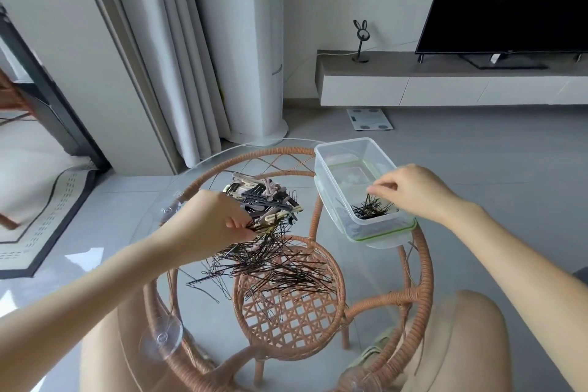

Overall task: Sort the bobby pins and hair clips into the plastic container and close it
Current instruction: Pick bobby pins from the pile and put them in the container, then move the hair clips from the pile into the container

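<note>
A loose heap of black bobby pins point(270, 267) lies on the glass tabletop. Behind it sits a pile of hair clips point(264, 197) in black, grey, beige and white. My left hand point(219, 223) pinches a small bunch of bobby pins at the heap's far edge, next to the clips. To the right, the clear plastic container point(327, 169) stands open on its green-sealed lid point(381, 237), with some bobby pins in its near corner. My right hand point(410, 191) hovers over that corner, its fingertips pinched on a few pins that hang down into the box.
The round glass top point(191, 194) rests on a rattan frame point(423, 267) with a woven lower shelf. My knees are under the near edge. Beyond lie a grey floor, a scale, a curtain, a tall white unit and a TV bench.
</note>
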